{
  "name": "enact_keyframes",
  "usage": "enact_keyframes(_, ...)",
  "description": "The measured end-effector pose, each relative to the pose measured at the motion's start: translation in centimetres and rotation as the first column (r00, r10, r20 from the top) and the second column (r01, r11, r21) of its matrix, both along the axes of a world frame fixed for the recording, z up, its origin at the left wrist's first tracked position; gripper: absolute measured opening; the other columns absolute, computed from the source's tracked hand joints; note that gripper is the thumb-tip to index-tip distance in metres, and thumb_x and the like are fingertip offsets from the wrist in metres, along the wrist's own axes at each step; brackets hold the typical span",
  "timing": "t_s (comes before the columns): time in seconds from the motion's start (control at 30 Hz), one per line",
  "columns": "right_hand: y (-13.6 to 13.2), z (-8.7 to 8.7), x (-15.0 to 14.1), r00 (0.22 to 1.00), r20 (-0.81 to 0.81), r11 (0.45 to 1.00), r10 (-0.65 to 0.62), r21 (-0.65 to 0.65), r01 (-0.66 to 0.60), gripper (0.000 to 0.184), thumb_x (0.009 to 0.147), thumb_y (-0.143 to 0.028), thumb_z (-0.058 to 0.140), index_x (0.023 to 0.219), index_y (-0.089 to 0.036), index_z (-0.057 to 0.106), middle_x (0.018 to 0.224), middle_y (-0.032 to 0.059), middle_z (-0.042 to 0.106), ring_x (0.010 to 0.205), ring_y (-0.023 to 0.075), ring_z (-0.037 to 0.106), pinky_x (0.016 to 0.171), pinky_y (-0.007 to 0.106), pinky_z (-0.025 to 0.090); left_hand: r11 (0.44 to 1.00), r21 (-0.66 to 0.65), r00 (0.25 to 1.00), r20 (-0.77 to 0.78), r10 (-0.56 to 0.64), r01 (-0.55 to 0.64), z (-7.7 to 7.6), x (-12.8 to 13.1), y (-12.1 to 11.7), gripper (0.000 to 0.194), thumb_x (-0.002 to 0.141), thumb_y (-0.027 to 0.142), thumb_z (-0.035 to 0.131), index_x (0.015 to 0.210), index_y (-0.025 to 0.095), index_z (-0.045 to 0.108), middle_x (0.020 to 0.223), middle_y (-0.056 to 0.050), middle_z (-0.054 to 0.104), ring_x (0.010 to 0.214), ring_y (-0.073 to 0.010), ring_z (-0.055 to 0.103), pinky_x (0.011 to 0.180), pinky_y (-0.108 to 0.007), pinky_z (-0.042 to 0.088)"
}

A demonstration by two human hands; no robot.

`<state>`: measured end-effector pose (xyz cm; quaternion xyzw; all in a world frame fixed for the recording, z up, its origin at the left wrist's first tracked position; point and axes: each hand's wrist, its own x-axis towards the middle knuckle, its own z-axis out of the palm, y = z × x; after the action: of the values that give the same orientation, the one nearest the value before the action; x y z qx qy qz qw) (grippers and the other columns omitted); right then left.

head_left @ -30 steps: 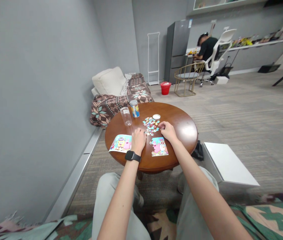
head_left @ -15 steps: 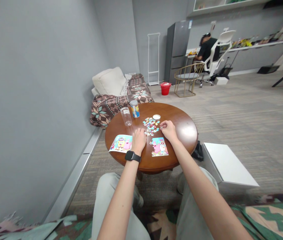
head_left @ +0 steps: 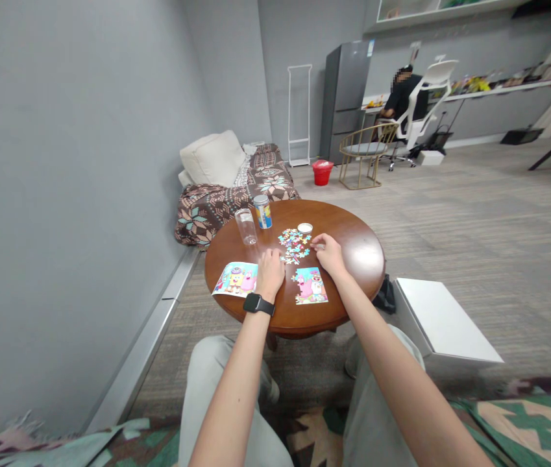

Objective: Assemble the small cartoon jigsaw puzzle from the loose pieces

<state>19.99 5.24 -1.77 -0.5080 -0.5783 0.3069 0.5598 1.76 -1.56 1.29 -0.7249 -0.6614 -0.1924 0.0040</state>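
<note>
Jigsaw pieces point(head_left: 294, 241) on round wooden table point(head_left: 348, 227)

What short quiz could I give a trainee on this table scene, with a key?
1. On which wrist is the black watch worn?
2. True or false: the clear drinking glass stands on the round wooden table.
3. What lies nearest the right hand? A) the loose jigsaw pieces; B) the red bucket; C) the white cushion.

Key: 1. Left. 2. True. 3. A.
</note>
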Motion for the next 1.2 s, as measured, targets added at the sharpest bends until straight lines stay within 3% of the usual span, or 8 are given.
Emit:
enact_keyframes(0.3, 0.3, -0.5, 0.3, 0.998, 0.055, 0.999, -0.034, 0.04, 0.032, 0.021, 0.067, -0.01, 0.047, 0.079, -0.023, 0.058, 0.089, 0.0037, 0.068, 0.089, 0.0222, 0.065, 0.09, 0.041, 0.053, 0.999, 0.038, 0.998, 0.057, -0.016, 0.014, 0.1, -0.1, 0.0, 0.019, 0.094, 0.008, 0.047, 0.108, 0.018, 0.057, 0.115, -0.01, 0.058, 0.103, -0.0232, 0.062, 0.089, -0.035, 0.047)
enact_keyframes(0.4, 0.3, -0.4, 0.1, 1.0, -0.019, 1.0, -0.008, 0.017, 0.009, 0.017, 0.072, -0.012, 0.046, 0.079, -0.023, 0.057, 0.09, 0.004, 0.068, 0.09, 0.0217, 0.067, 0.087, 0.039, 0.055, 0.999, 0.037, 0.998, 0.055, -0.017, 0.015, 0.2, -0.1, 0.0, 0.022, 0.095, 0.009, 0.046, 0.11, 0.018, 0.058, 0.117, -0.011, 0.058, 0.104, -0.0234, 0.063, 0.088, -0.035, 0.047)
enact_keyframes(0.53, 0.3, -0.2, -0.2, 0.994, -0.109, 1.0, 0.014, -0.018, -0.016, 0.014, 0.079, -0.014, 0.044, 0.079, -0.023, 0.056, 0.089, 0.004, 0.069, 0.09, 0.0209, 0.069, 0.084, 0.037, 0.056, 0.999, 0.022, 0.998, 0.04, -0.038, 0.037, 0.4, -0.1, -0.2, 0.023, 0.095, 0.009, 0.045, 0.111, 0.018, 0.06, 0.118, -0.011, 0.061, 0.11, -0.024, 0.062, 0.092, -0.036, 0.047)
enact_keyframes(0.7, -0.2, 0.4, -0.1, 1.0, -0.015, 1.0, -0.019, -0.023, 0.019, 0.019, 0.077, -0.009, 0.043, 0.078, -0.023, 0.056, 0.085, 0.0028, 0.07, 0.089, 0.0207, 0.07, 0.091, 0.039, 0.053, 0.999, -0.019, 0.999, 0.025, -0.036, 0.037, 0.7, 0.4, -0.2, 0.03, 0.1, 0.018, 0.037, 0.12, 0.017, 0.06, 0.127, -0.013, 0.065, 0.122, -0.0244, 0.058, 0.102, -0.039, 0.045)
enact_keyframes(0.87, -0.4, 0.7, -0.3, 0.998, 0.052, 0.998, 0.025, -0.053, -0.022, 0.024, 0.074, -0.004, 0.042, 0.08, -0.023, 0.055, 0.088, 0.002, 0.07, 0.091, 0.0195, 0.071, 0.092, 0.037, 0.052, 0.99, -0.094, 0.993, -0.04, -0.109, 0.105, 0.3, 1.2, 0.4, 0.053, 0.099, 0.025, 0.035, 0.151, 0.014, 0.039, 0.161, -0.014, 0.039, 0.151, -0.0249, 0.033, 0.12, -0.045, 0.032)
enact_keyframes(1.03, -0.4, 0.5, -0.4, 0.992, 0.117, 0.997, 0.051, -0.056, -0.045, 0.027, 0.073, -0.003, 0.041, 0.081, -0.023, 0.056, 0.088, 0.0017, 0.07, 0.092, 0.0186, 0.069, 0.092, 0.035, 0.051, 0.966, -0.243, 0.992, -0.065, -0.104, 0.086, 1.3, 1.2, 1.7, 0.062, 0.097, 0.029, 0.035, 0.156, 0.013, 0.031, 0.167, -0.014, 0.023, 0.155, -0.0282, 0.023, 0.124, -0.051, 0.023)
enact_keyframes(1.1, -0.5, 0.5, -0.4, 0.991, 0.122, 0.997, 0.054, -0.059, -0.047, 0.027, 0.073, -0.003, 0.042, 0.081, -0.023, 0.057, 0.089, 0.0013, 0.07, 0.092, 0.0181, 0.068, 0.093, 0.035, 0.051, 0.959, -0.261, 0.989, -0.067, -0.134, 0.112, 2.0, 0.7, 2.2, 0.057, 0.098, 0.029, 0.032, 0.154, 0.017, 0.035, 0.166, -0.011, 0.03, 0.154, -0.0288, 0.025, 0.124, -0.053, 0.023)
enact_keyframes(1.2, -0.6, 0.6, -0.4, 0.993, 0.108, 0.997, 0.054, -0.067, -0.047, 0.027, 0.074, -0.003, 0.042, 0.082, -0.023, 0.056, 0.091, 0.0013, 0.07, 0.094, 0.018, 0.068, 0.093, 0.035, 0.05, 0.963, -0.209, 0.976, -0.098, -0.193, 0.169, 2.7, -0.6, 3.0, 0.044, 0.098, 0.025, 0.033, 0.136, 0.017, 0.054, 0.144, -0.013, 0.059, 0.138, -0.0282, 0.05, 0.119, -0.051, 0.032)
